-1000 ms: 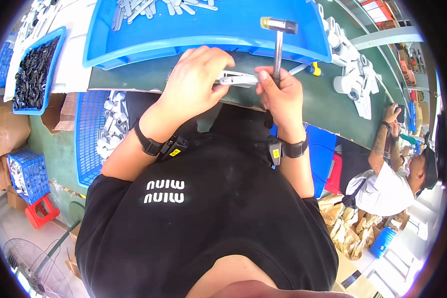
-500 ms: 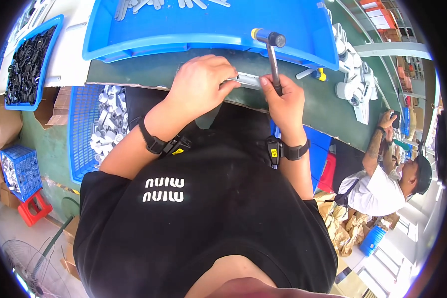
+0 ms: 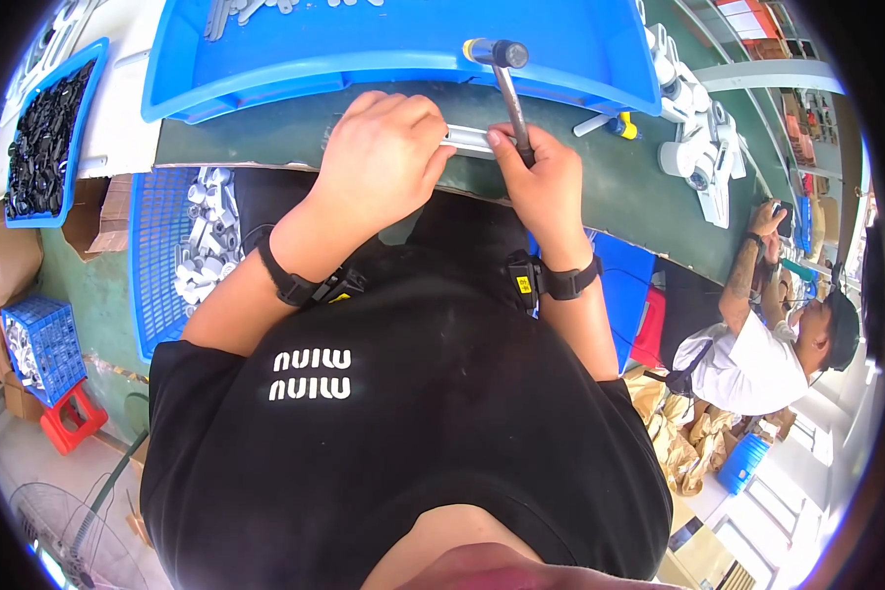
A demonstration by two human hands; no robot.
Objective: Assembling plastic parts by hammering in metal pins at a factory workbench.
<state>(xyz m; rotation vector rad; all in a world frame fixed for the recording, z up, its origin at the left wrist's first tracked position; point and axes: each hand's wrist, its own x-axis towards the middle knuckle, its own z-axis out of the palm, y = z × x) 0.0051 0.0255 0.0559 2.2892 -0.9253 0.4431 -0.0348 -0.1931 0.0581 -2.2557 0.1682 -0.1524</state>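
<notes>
My left hand (image 3: 382, 155) is closed round the left end of a narrow pale grey strip (image 3: 470, 140), hiding that end. The strip lies across the near edge of the green bench top. In my right hand (image 3: 544, 185) is a two-faced hammer (image 3: 513, 103), gripped by its dark handle, its yellow and black head raised and pointing away from me. The right thumb rests at the strip's right end. Whether a small part sits inside my left fingertips cannot be made out.
Beyond the strip stands a large blue bin (image 3: 403, 69) with grey flat pieces. White molded parts (image 3: 696, 147) pile up at right, near a yellow-ended tool (image 3: 621, 125). A blue tray (image 3: 81, 128) of black parts is at left; a blue crate (image 3: 157, 265) stands below. A co-worker (image 3: 747, 364) is at far right.
My left fingers have moved from a pinch at the strip's left end to a curl over it. The hammer and right hand have shifted slightly left. The whole view has shifted a little too.
</notes>
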